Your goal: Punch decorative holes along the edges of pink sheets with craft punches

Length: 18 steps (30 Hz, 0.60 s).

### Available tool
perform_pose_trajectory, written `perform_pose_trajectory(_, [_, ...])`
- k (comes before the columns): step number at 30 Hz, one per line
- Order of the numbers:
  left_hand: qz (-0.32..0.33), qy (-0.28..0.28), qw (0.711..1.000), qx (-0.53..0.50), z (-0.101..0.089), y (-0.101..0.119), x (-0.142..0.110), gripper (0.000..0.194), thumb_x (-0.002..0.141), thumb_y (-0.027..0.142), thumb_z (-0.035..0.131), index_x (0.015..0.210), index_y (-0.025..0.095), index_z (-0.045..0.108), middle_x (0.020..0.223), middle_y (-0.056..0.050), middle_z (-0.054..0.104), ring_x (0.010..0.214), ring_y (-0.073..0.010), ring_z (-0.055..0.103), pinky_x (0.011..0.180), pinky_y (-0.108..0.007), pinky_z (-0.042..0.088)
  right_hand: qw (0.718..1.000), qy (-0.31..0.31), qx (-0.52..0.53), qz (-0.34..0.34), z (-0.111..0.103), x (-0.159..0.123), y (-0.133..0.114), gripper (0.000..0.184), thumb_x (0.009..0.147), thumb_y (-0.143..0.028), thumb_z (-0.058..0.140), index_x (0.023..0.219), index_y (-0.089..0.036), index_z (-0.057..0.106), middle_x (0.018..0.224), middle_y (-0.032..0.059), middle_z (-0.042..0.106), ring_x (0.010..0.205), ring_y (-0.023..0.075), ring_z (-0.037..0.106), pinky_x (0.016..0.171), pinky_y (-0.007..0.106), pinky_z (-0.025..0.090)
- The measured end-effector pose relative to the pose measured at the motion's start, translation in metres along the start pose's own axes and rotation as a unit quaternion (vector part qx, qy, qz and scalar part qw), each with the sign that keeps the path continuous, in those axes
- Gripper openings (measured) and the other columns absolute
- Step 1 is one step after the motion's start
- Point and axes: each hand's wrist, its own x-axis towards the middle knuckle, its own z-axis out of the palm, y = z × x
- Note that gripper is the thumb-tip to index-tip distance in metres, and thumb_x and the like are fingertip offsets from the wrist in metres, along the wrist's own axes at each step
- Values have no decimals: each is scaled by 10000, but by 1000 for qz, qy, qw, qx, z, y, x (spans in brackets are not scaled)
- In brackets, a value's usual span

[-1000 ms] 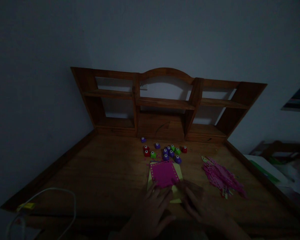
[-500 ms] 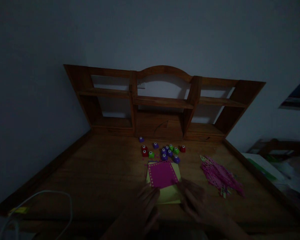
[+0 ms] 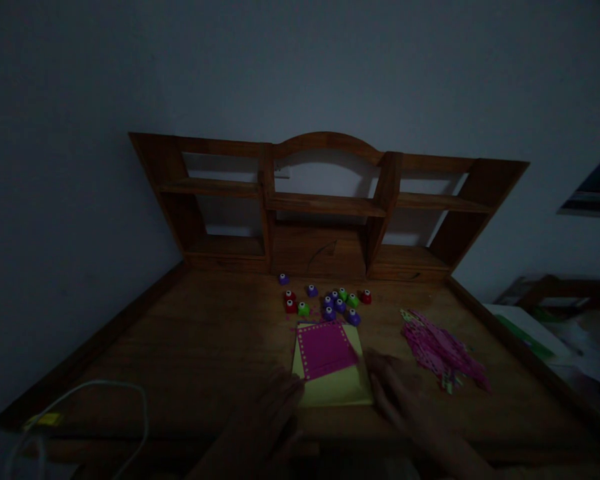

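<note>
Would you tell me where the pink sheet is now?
In the head view, the pink sheet lies low, just right of centre, on the yellow paper, with the punches beyond it and the left hand by its near left corner.

No readable lettering at a dimly lit desk
Nothing legible shows on the pink sheet or the yellow sheet beneath; white circles with dark centers top the small colored pieces, any finer marks too small to read.
</note>
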Motion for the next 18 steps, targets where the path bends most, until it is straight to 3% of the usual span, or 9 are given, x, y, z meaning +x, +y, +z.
perform_pose_trajectory(2, [-55,32,997,-39,-6,-7,3,456,923,286,503,1375,237,471,1365,-63,559,1261,-249,514,1036,-401,469,994,41,51,88,-5,5,-1,299,929,-284,473,1202,-212,573,1115,103,671,1000,255,657,844,393,560])
perform_pose_trajectory(4, [-157,103,979,-85,-13,-14,12,345,949,292,447,1273,243,555,1251,-61,636,1148,-241,601,958,-397,525,978,69,114,158,-11,15,-4,246,928,-331,488,1114,-220,604,1087,87,677,996,251,656,837,379,557])
perform_pose_trajectory(7, [-304,164,921,-180,-17,-23,34,277,958,351,430,1141,241,606,1091,-40,693,994,-224,665,875,-400,556,956,60,230,172,-13,39,-13,211,918,-344,517,1053,-219,622,1059,70,683,987,230,654,850,353,544])
perform_pose_trajectory(10, [-314,141,888,-304,-7,-30,60,236,914,356,501,1036,210,640,1049,-50,694,997,-221,652,903,-391,524,941,-23,320,109,0,65,-27,179,869,-313,622,1015,-210,638,1048,61,684,978,214,648,873,338,517])
perform_pose_trajectory(12, [-310,91,870,-374,8,-35,73,191,868,325,552,939,185,661,973,-60,700,934,-210,658,874,-352,522,933,-51,349,66,17,77,-36,214,805,-285,708,993,-205,643,1011,54,690,931,204,654,821,313,518])
perform_pose_trajectory(14, [-290,80,854,-425,24,-39,78,169,814,298,603,913,173,661,943,-62,692,892,-205,655,845,-338,520,928,-75,364,29,36,85,-43,211,784,-255,729,967,-205,638,994,44,689,924,192,649,822,305,507])
perform_pose_trajectory(18, [-253,57,877,-404,42,-45,77,240,757,254,674,983,174,659,969,-70,662,892,-210,622,808,-329,502,901,-114,419,15,62,91,-48,323,777,-251,740,1059,-211,588,913,18,683,822,161,654,758,285,514])
